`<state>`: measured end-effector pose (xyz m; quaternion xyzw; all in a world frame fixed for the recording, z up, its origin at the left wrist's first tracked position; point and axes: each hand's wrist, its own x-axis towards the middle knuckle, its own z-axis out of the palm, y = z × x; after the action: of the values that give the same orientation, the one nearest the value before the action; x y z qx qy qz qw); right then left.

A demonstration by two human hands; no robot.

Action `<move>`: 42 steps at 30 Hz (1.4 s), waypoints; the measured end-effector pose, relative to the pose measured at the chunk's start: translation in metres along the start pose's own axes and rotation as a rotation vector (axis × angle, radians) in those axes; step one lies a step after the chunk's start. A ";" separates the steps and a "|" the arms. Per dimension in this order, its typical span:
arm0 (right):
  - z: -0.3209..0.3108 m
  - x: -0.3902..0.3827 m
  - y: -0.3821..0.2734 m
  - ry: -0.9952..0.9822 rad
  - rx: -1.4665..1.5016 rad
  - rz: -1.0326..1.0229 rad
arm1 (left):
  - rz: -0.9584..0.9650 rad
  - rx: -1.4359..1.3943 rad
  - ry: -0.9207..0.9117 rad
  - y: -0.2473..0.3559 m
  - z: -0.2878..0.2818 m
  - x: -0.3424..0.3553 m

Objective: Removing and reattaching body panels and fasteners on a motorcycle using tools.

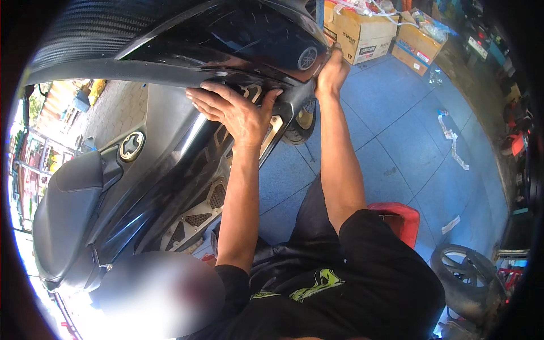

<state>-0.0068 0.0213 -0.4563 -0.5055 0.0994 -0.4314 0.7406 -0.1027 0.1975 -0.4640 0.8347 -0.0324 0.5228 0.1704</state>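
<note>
A black motor scooter (170, 136) stands at the left, its glossy black front body panel (238, 39) running across the top, with a round emblem near its right end. My left hand (238, 116) presses against the lower edge of this panel, fingers stretched out and thumb apart. Around the panel's right end my right hand (332, 73) is closed, gripping its edge; some of its fingers are hidden behind the panel. Below the left hand lies the scooter's footboard with metal plates (198, 212). Part of a wheel (303, 122) shows beneath the panel.
Two cardboard boxes (368, 37) filled with parts and plastic stand at the top right on the blue tiled floor (391, 141). A red plastic object (411, 224) is beside my right side. A loose wheel (462, 269) lies at lower right, with scraps of packaging (453, 141) nearby.
</note>
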 end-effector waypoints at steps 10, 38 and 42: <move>-0.005 -0.004 -0.007 -0.102 0.177 0.191 | 0.112 -0.459 0.201 -0.021 -0.014 -0.004; 0.091 -0.255 0.028 -0.325 -0.755 -1.236 | -0.473 -0.262 -0.619 -0.248 -0.031 0.122; 0.111 -0.296 0.008 -0.453 -0.688 -1.149 | -0.310 -0.093 -0.608 -0.315 -0.061 0.097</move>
<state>-0.1172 0.3145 -0.4962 -0.7608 -0.2091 -0.5822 0.1964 -0.0381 0.5247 -0.4330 0.9386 0.0218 0.2161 0.2682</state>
